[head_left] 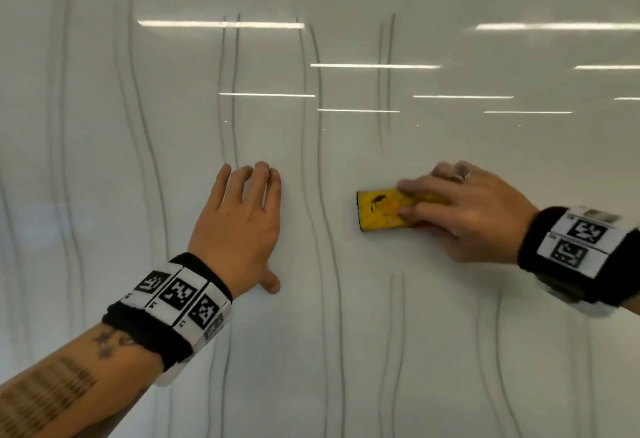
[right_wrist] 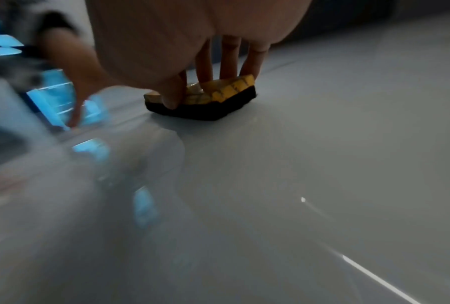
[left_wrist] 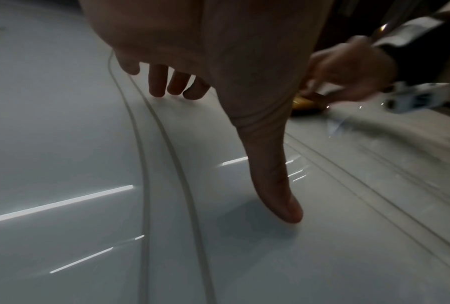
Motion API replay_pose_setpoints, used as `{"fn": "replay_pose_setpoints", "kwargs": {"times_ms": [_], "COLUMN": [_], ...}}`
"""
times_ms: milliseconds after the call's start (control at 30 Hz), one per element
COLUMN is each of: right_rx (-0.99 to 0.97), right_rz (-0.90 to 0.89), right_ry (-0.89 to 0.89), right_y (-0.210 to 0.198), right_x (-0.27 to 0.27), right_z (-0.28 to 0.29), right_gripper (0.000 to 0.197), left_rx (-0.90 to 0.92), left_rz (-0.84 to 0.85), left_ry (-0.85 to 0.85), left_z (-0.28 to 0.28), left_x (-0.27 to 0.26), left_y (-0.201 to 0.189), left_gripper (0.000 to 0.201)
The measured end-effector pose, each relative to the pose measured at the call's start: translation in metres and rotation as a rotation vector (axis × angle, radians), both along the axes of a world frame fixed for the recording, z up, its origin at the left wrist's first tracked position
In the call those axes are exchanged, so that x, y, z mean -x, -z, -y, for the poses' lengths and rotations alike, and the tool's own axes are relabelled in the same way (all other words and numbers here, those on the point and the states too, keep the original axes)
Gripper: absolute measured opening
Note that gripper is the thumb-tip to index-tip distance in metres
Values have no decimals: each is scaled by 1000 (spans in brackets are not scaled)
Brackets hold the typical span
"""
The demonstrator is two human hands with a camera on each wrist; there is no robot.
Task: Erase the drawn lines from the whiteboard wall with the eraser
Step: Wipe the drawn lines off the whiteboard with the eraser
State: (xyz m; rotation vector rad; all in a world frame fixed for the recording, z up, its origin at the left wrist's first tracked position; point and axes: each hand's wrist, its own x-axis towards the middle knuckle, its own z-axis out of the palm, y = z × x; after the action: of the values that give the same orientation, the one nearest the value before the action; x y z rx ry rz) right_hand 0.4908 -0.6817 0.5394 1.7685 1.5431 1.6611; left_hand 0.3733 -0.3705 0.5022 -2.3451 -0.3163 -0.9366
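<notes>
A glossy whiteboard wall [head_left: 450, 351] fills the head view, marked with several wavy vertical grey lines [head_left: 329, 240]. My right hand [head_left: 460, 209] grips a yellow eraser [head_left: 381, 211] with a black felt base [right_wrist: 205, 111] and holds it flat against the wall, just right of a pair of lines. Thumb and fingers clamp its sides in the right wrist view. My left hand [head_left: 242, 216] rests open on the wall to the eraser's left, fingers spread and pointing up, thumb [left_wrist: 283, 201] pressed to the surface. Two lines [left_wrist: 161, 164] run past it.
Ceiling light strips reflect as bright bars [head_left: 221, 24] across the upper wall. A gap free of lines lies around the eraser [head_left: 391, 167], with line stubs above and below. Both wrists carry black bands with black-and-white marker tags [head_left: 180, 294].
</notes>
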Motion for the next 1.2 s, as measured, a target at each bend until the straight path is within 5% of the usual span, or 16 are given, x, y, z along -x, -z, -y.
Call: {"fn": "replay_pose_setpoints", "kwargs": {"times_ms": [167,267,367,533,600,700,833,933,1033,1200], "right_rx": [-555,-740,-678,-269,-118,-91,-504,-694,-611,-218], "right_rz": [-109,-208,-185,-186,-104,-14,-95,-201,-209,-194], "right_ry": [-2,5,4,-28,18,21,-5,7,-53,-96], "right_y": [-166,-200,-151,29,47,-14,-145,-184,-128,48], "right_x": [3,1,3,22,19,12,10,11,13,18], "right_z": [-33,-51,-58,-41,-32,-35,-56,-76,-91,-64], "right_gripper": [26,30,31,17,15,19,24,27,25,20], "left_rx": [15,26,35,37,40,37,42,48,71,77], "left_rz": [-15,-17,-22,-34,-34,-29,-7,1,12,2], "left_ry": [17,37,65,97,103,107,79,56,41,14], "left_z": [-2,-3,-1,-5,-6,-7,-6,-7,-9,-4], "left_x": [-3,-2,-2,-1,-1,-2,-4,-3,0,1], "left_y": [-4,-5,-5,-4,-4,-4,-2,-3,-1,0], "left_gripper": [161,160,159,160,159,158,159,160,161,161]}}
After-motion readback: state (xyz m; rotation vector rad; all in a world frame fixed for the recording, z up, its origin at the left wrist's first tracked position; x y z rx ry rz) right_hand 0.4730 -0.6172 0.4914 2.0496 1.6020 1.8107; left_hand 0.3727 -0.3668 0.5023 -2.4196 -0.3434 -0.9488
